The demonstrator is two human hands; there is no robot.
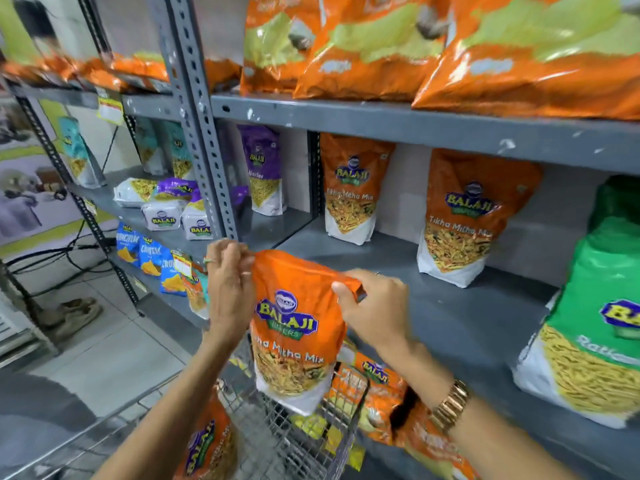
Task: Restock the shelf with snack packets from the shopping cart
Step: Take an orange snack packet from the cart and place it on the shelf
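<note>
An orange Tikha Mitha Mix packet (294, 327) hangs upright in the air in front of the grey shelf (450, 306). My left hand (228, 285) pinches its top left corner and my right hand (377, 306) pinches its top right corner. Below it the wire shopping cart (277, 434) holds several more orange packets (377, 393), and one more orange packet (207, 445) sits at the cart's near left. Two matching orange packets (353, 188) (464, 216) stand upright at the back of the same shelf.
A green packet (595, 320) stands at the shelf's right end. Large orange bags (450, 46) fill the shelf above. A perforated grey upright (197, 126) divides the racks; purple, white and blue packets (173, 206) sit on the left rack. Cables (69, 251) cross the tiled floor.
</note>
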